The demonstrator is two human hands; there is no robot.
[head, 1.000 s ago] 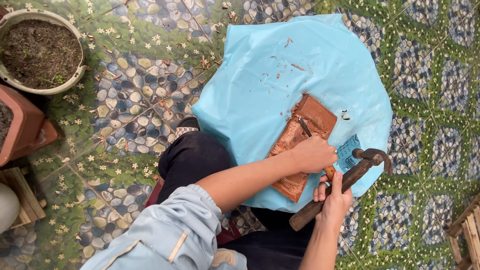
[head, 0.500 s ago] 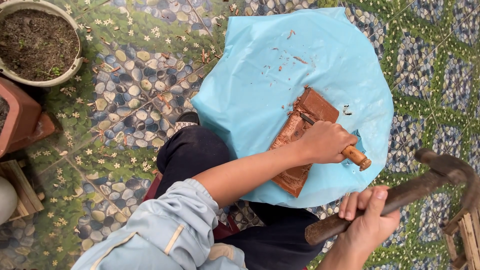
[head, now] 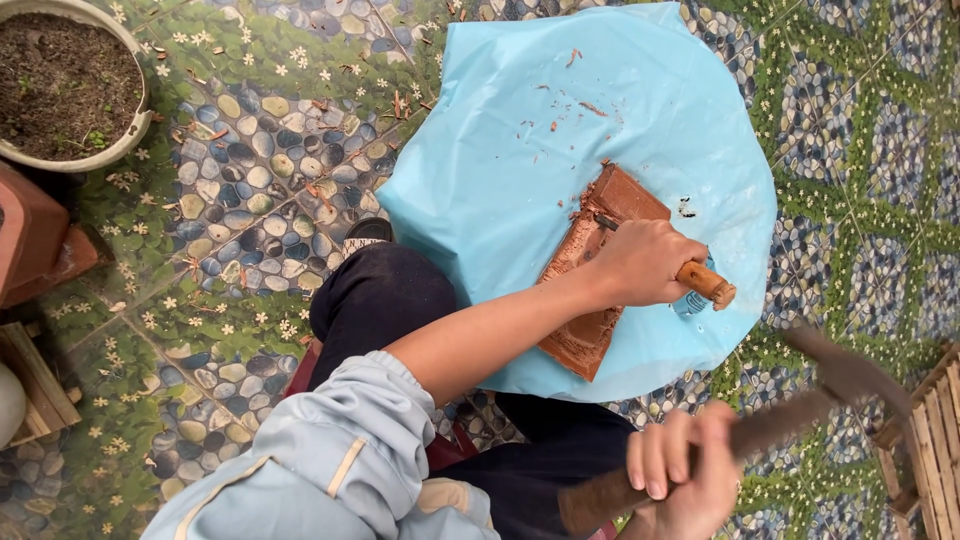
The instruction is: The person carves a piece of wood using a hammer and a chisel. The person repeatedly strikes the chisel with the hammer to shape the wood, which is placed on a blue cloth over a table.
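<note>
A reddish-brown carved wood block [head: 590,270] lies on a light blue plastic sheet [head: 530,150] over a round surface. My left hand [head: 640,262] grips a chisel with a wooden handle [head: 705,283], its blade set against the block's top end. My right hand [head: 680,465] holds a hammer [head: 790,415] with a dark wooden handle, raised off to the right of the block and blurred by motion. My knee in dark trousers [head: 385,295] sits beside the sheet.
A round pot of soil [head: 65,85] stands at the top left, with a terracotta pot [head: 30,235] below it. Wooden slats [head: 925,440] lie at the right edge. The floor is pebble-patterned tile [head: 230,190]. Wood chips dot the sheet.
My right hand has swung the hammer back, away from the chisel's end and out to the right. My left hand and the chisel stay on the block.
</note>
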